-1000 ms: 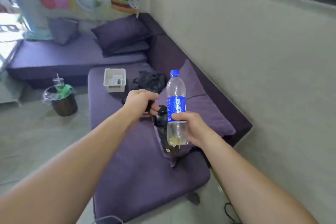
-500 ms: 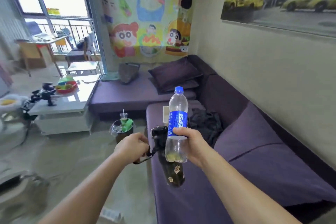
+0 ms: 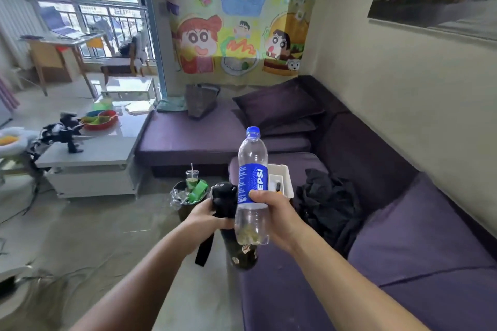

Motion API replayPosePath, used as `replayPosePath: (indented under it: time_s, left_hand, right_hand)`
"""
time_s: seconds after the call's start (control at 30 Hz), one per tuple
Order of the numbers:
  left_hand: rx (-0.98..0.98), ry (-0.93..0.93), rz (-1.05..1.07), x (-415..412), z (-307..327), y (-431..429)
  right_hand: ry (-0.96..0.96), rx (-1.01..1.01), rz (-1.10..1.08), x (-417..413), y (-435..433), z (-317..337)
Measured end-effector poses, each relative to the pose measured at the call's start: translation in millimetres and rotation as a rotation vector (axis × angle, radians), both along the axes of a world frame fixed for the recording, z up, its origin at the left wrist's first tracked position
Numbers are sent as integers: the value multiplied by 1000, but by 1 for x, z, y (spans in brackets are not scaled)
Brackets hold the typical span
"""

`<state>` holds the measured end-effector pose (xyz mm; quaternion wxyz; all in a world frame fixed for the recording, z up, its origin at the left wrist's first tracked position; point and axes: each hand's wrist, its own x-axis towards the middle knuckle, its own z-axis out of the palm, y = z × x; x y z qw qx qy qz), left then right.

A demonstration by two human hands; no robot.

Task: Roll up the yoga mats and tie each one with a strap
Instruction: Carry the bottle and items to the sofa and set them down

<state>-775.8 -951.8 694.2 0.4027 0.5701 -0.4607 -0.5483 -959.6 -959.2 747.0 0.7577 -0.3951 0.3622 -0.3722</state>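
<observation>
right hand point(image 3: 271, 212) fingers wrap the pepsi bottle point(image 3: 252, 183), left hand point(image 3: 207, 213) fingers clamp the black flask point(image 3: 243, 255), at the sofa point(image 3: 403, 263) edge.

Head-worn view, forward and downward.

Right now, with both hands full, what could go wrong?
1. The left hand grips the flask only near its top; it could slip and fall.
2. Its loose strap dangles and might snag.
3. The right hand holds the Pepsi bottle, so no hand is free for the task.
</observation>
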Motion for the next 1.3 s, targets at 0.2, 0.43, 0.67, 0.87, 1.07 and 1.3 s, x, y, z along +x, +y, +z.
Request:
replayPosePath:
  time_s: [0.2, 0.43, 0.67, 0.87, 1.07, 1.3]
  left_hand:
    - [18, 5, 66, 25, 16, -77]
    - [-49, -93, -22, 34, -4, -198]
    - [-72, -239, -240, 38, -63, -368]
    - [-117, -373, -358, 48, -74, -489]
    - [-189, -504, -447, 56, -63, -574]
    - [-237, -763, -513, 58, -67, -633]
  right_hand:
    - [44, -28, 0, 21, -79, -2]
    - [-3, -2, -39, 30, -183, -23]
    - [86, 80, -173, 38, -320, -66]
    - [74, 129, -274, 58, -430, -87]
    - [146, 107, -324, 66, -509, -80]
    - [186, 130, -212, 56, -577, -90]
